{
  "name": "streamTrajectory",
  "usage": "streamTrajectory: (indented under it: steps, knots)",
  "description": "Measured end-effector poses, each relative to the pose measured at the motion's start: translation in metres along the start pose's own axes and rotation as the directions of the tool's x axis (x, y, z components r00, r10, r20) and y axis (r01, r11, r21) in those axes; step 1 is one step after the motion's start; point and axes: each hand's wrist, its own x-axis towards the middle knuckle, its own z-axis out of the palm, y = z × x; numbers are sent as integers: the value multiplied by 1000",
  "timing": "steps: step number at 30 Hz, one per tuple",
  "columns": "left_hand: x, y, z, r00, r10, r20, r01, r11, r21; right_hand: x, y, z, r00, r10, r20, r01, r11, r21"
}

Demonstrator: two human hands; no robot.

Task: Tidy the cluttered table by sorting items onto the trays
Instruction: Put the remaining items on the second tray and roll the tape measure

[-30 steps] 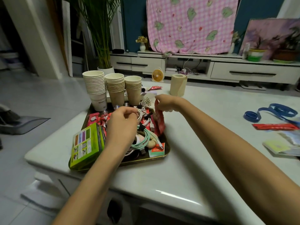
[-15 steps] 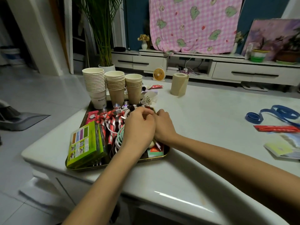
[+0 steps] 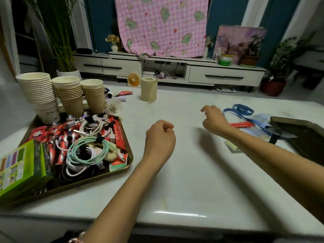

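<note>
A dark tray (image 3: 128, 168) at the left of the white table (image 3: 189, 181) is piled with red snack packets (image 3: 117, 133), coiled white cables (image 3: 92, 124), a mint cable (image 3: 87, 151), a green box (image 3: 22, 167) and three stacks of paper cups (image 3: 68, 95). My left hand (image 3: 160, 141) hovers over bare table just right of the tray, fingers loosely curled, holding nothing. My right hand (image 3: 213, 119) hangs further right, fingers loosely curled and empty, close to a red packet (image 3: 242, 124) and a blue lanyard (image 3: 242, 110). A second dark tray (image 3: 301, 134) sits at the right edge.
A paper roll (image 3: 148, 92) stands at the table's back, with a red packet (image 3: 124, 93) and a shuttlecock (image 3: 113, 109) near the cups. Yellow sticky notes (image 3: 233, 147) and papers (image 3: 261, 118) lie by the right tray. A small fan (image 3: 133, 79) and a cabinet (image 3: 175, 71) stand behind.
Both hands have left the left tray and moved right over the table. The red packet my right hand held a second ago now lies in the tray. The view has turned right.
</note>
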Motion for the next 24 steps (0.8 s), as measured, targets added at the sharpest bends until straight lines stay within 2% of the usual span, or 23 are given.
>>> streamTrajectory:
  steps: [2, 6, 9, 13, 20, 22, 24]
  knots:
    - [-2, 3, 17, 999, 4, 48, -4, 1000, 14, -2, 41, -12, 1000, 16, 22, -13, 989, -147]
    - [-7, 5, 41, 992, -37, 123, 35, 999, 18, -5, 78, -20, 997, 59, 58, -39, 952, -303]
    - [-10, 3, 52, 985, -68, 155, 66, 998, 22, 1, 86, -14, 995, -18, 95, 55, 912, -407]
    - [-8, 3, 58, 985, -85, 149, 83, 996, 18, 10, 90, -5, 976, -31, 213, 143, 833, -535]
    - [-3, 4, 66, 979, -124, 161, 128, 992, -15, 15, 90, 1, 964, -181, 194, 262, 762, -593]
    - [-2, 3, 65, 978, -125, 166, 129, 992, -14, 16, 84, -7, 959, -253, 131, 282, 782, -556]
    - [-1, 4, 60, 979, -129, 156, 135, 991, -25, 17, 69, -16, 927, -374, 1, 343, 849, -402]
